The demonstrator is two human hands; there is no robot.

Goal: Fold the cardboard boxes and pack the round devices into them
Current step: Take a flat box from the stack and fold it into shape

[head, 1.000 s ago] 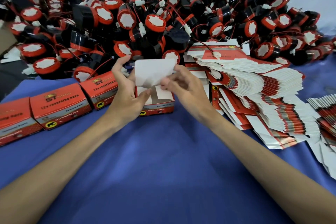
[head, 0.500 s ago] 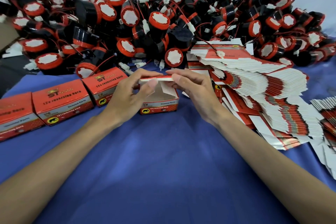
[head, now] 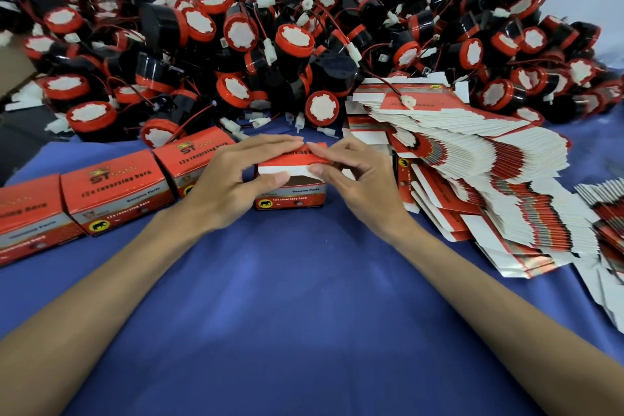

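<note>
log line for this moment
phase: closing box | left hand: pinches flap | right hand: pinches flap | flap: not tucked

Even bright light, edges warped.

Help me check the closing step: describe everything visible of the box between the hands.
The red cardboard box stands on the blue cloth, ending a row of closed boxes. Its front shows an elephant logo and "12v reversing horn". Its lid is folded down, white tuck flap not yet inserted, dark gap beneath. The left hand and right hand pinch the lid.
</note>
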